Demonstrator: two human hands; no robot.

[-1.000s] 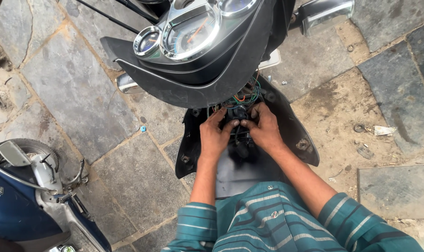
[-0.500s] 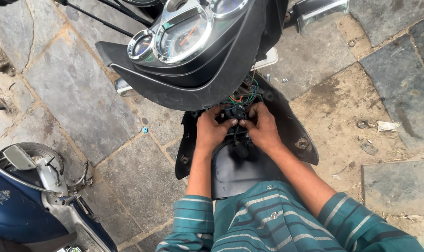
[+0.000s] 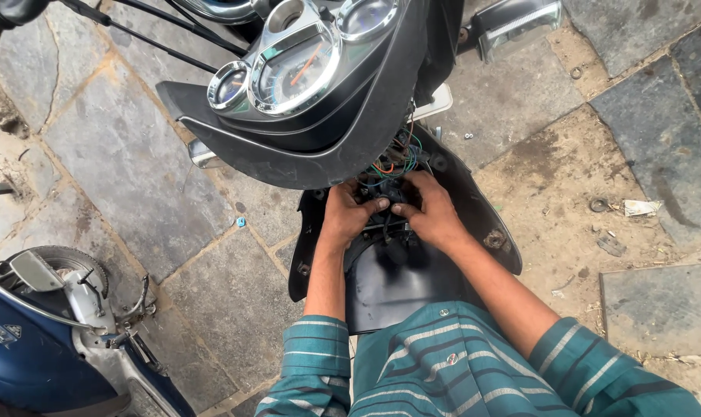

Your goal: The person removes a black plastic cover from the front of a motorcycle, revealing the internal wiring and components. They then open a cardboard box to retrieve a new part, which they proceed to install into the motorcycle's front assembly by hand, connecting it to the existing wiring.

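Observation:
I look down on a black scooter front with its inner panel point(image 3: 412, 286) stripped open. My left hand point(image 3: 347, 212) and my right hand point(image 3: 431, 210) are both pressed into the steering column area, fingers curled around a black part and a bundle of coloured wires point(image 3: 393, 162) just below the handlebar cover point(image 3: 304, 154). What exactly each hand grips is hidden by the fingers. The round instrument cluster point(image 3: 292, 66) sits above my hands. My green striped sleeves point(image 3: 312, 359) fill the bottom of the view.
A blue scooter with a grey wheel guard point(image 3: 64, 309) stands at the lower left. The ground is stone slabs point(image 3: 126, 162) with small washers point(image 3: 599, 205), scraps of paper point(image 3: 642, 207) and a tiny blue bit point(image 3: 241, 222). A handlebar lever and lamp point(image 3: 520, 27) stick out top right.
The view has shifted slightly down and right. Both hands stay at the wiring, with the fingers working closer together on the black part.

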